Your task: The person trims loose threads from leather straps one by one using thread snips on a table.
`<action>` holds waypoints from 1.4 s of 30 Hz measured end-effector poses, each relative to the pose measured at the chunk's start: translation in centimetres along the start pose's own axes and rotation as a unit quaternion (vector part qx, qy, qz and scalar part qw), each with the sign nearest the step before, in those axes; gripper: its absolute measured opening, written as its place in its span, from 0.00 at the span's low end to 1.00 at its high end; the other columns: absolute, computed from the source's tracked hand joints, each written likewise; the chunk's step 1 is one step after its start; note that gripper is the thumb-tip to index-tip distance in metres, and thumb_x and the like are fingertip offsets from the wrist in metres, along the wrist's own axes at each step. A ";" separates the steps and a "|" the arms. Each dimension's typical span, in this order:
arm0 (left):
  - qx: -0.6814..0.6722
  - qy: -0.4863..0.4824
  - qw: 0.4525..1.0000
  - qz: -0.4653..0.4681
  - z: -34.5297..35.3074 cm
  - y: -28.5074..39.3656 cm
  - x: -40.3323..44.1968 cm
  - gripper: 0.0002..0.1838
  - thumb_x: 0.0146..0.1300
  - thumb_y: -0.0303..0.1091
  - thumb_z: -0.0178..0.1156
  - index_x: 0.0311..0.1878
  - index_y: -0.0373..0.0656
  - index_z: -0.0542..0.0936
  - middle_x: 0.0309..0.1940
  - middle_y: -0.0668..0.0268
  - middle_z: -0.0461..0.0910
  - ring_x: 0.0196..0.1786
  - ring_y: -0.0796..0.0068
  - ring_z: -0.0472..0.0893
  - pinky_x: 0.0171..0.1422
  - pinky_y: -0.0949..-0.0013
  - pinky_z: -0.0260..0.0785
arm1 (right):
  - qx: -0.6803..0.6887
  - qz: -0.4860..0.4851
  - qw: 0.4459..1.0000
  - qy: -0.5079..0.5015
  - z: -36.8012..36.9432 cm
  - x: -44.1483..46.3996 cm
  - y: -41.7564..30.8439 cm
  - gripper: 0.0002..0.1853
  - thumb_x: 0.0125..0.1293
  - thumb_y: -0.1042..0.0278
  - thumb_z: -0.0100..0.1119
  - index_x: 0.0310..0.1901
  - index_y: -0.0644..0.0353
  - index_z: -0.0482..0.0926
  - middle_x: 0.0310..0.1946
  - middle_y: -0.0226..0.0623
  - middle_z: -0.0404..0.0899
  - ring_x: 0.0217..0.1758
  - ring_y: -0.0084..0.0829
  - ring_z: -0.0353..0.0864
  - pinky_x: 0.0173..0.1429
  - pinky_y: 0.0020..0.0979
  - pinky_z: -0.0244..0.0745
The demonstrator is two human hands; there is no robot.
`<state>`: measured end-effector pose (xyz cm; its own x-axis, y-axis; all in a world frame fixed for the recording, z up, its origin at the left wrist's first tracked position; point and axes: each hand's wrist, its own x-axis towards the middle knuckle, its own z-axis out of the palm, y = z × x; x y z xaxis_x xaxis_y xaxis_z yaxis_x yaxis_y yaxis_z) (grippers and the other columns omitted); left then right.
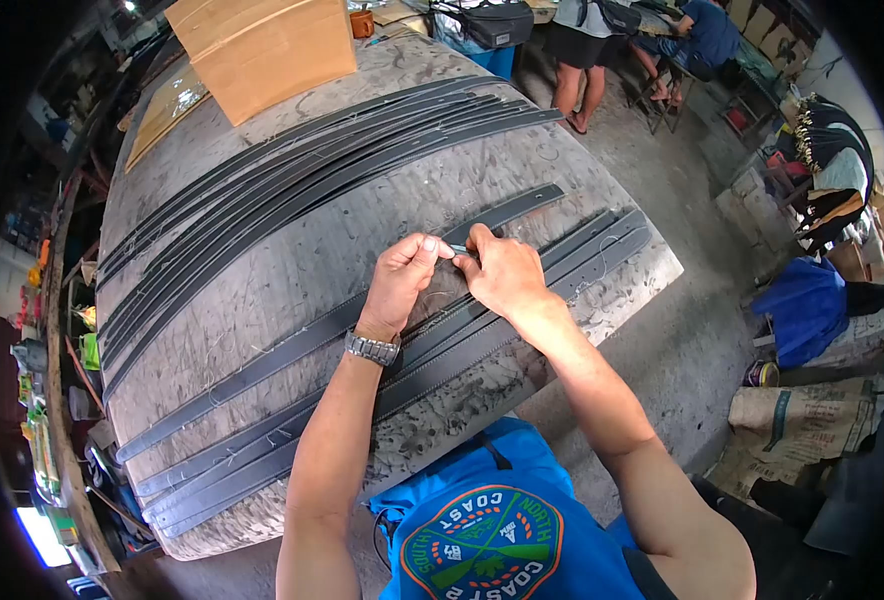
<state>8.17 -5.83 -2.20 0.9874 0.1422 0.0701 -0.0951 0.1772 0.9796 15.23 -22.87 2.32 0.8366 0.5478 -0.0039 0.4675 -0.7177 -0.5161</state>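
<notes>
My left hand, with a watch at its wrist, is closed in a pinch above the table. Close against its fingertips is my right hand, also closed. Between the two sets of fingers shows a small, thin, greyish piece; its kind is too small to make out, and both hands seem to touch it. Beneath them a single black strap runs diagonally over the table. Nearer my body lie more black straps side by side, with loose pale thread ends on them.
Several more black straps lie bunched across the far part of the worn grey table. A cardboard box stands at its far edge. Two people are beyond it, one standing, one seated. Sacks and a blue cloth are at right.
</notes>
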 end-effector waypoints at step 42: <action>-0.033 0.125 0.990 -0.057 -1.0 6.1 -3.1 0.17 0.85 0.45 0.52 0.50 0.41 0.80 0.33 0.73 0.77 0.44 0.74 0.88 0.50 0.71 0.81 | 0.139 -0.103 0.984 -0.042 3.1 -0.8 -2.5 0.16 0.68 0.58 0.70 0.47 0.58 0.76 0.37 0.47 0.86 0.47 0.55 0.85 0.49 0.51 0.76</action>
<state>4.35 -4.18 3.34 0.9308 0.3527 -0.0960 -0.0018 0.2671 0.9637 12.51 -20.19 0.95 0.7003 0.7113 0.0601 0.5181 -0.4486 -0.7282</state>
